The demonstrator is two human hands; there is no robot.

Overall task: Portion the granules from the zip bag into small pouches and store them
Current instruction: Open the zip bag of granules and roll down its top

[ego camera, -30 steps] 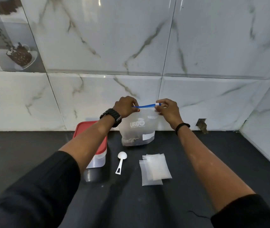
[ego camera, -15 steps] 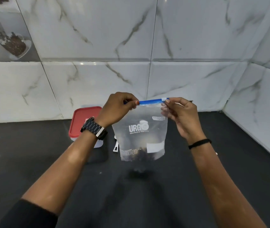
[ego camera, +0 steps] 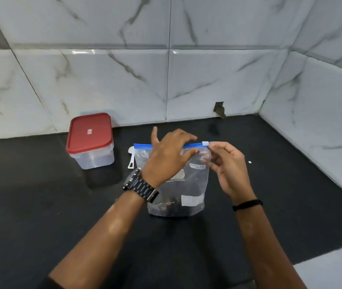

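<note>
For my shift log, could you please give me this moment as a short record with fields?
bag: zip bag upright on the black counter, dark granules at its bottom
zip: blue strip, white slider at its right end
left hand: fingers spread over the bag's top
right hand: pinches the bag's top corner by the slider
box: red-lidded box left of the bag, lid on
spoon: white spoon between box and bag
</note>
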